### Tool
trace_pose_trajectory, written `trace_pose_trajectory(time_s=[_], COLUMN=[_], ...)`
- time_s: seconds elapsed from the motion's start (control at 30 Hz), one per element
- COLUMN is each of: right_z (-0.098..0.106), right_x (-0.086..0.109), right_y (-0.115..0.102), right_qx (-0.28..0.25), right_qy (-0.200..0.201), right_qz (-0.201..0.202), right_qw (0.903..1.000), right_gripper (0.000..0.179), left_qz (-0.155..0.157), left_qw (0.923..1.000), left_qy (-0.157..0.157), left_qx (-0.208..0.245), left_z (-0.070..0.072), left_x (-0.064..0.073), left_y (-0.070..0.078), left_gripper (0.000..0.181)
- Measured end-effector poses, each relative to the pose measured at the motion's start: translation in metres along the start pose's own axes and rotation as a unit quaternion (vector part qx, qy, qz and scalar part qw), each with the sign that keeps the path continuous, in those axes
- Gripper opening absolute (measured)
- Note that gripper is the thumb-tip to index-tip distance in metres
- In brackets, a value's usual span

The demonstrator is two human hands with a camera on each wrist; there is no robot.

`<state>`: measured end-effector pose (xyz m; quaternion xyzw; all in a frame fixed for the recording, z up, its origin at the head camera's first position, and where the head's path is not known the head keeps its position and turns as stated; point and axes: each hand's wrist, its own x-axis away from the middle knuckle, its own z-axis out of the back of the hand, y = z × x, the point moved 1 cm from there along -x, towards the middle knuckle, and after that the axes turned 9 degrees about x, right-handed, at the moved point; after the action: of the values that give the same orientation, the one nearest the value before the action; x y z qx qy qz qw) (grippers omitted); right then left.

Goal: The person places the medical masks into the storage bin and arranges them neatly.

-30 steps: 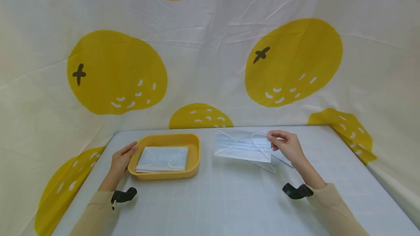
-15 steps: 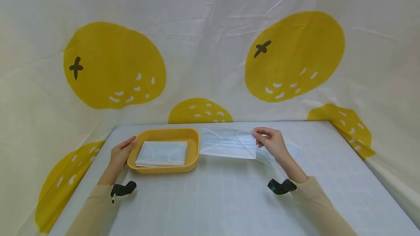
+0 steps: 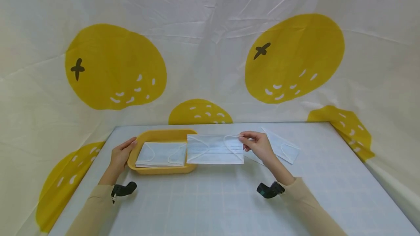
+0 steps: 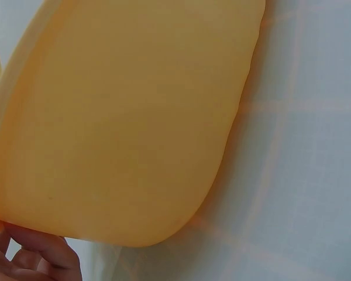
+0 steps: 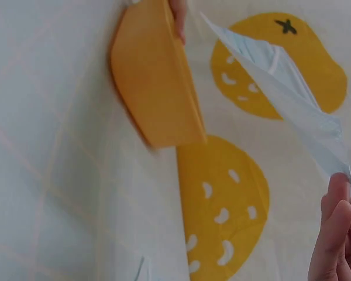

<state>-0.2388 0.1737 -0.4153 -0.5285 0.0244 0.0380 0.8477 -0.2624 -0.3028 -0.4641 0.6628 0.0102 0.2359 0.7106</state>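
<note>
My right hand [image 3: 260, 146] pinches a light blue face mask [image 3: 214, 150] by its upper right corner, thumb against fingers. Held above the table, the mask overlaps the right end of a yellow tray [image 3: 164, 170] in the head view; the right wrist view shows it edge-on beside the tray wall [image 5: 155, 76]. A neat pile of face masks [image 3: 160, 153] lies in the tray, ear loops on top. At the tray's left end my left hand [image 3: 119, 157] grips the rim, and in the left wrist view its curled fingers [image 4: 50, 249] sit below that rim.
Loose face masks [image 3: 285, 146] lie on the table behind and beside my right forearm, partly hidden. The pale checked tablecloth [image 3: 203, 207] runs back to a white curtain [image 3: 203, 65] with yellow fruit prints.
My right hand has carried the pinched mask leftward, from over the loose masks to the tray's right end. My left hand keeps its grip on the tray.
</note>
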Motion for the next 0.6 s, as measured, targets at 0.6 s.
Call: trace_pose_trajectory(time_s=[0.6], right_z=[-0.03], right_x=[-0.007], right_y=[-0.015], right_qx=[-0.029], right_qy=[-0.017], right_qz=[0.016], right_qw=[0.9993], right_gripper=[0.024], left_qz=[0.014], left_qw=[0.9998], left_qy=[-0.003], left_qx=[0.015], left_z=[-0.001], left_x=[0.0], left_y=[0.002], left_gripper=[0.06])
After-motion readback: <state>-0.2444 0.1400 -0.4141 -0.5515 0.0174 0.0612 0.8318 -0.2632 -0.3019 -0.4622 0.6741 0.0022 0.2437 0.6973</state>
